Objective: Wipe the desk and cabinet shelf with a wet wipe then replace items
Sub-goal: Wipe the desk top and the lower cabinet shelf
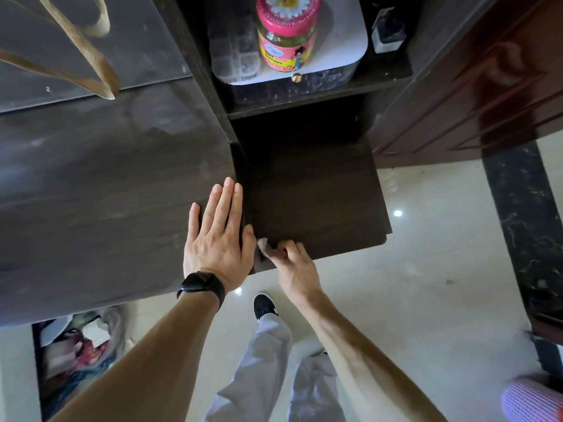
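Observation:
My left hand (217,236) lies flat, fingers apart, on the dark wooden desk (106,193) at its right edge. My right hand (292,263) pinches a crumpled white wet wipe (264,245) against the front left corner of the lower cabinet shelf (316,196), which is bare and dark. On the shelf above stand a pink-lidded jar (286,35), a clear plastic organizer (233,47) and a small white and black item (388,32), set on and beside a white drawer box (341,41).
Tan bag straps (91,65) hang over the desk's far left. A glossy brown door (475,86) stands right of the cabinet. Below the desk sits a bin of trash (82,345). A pink ribbed object (533,403) sits at the lower right on the tiled floor.

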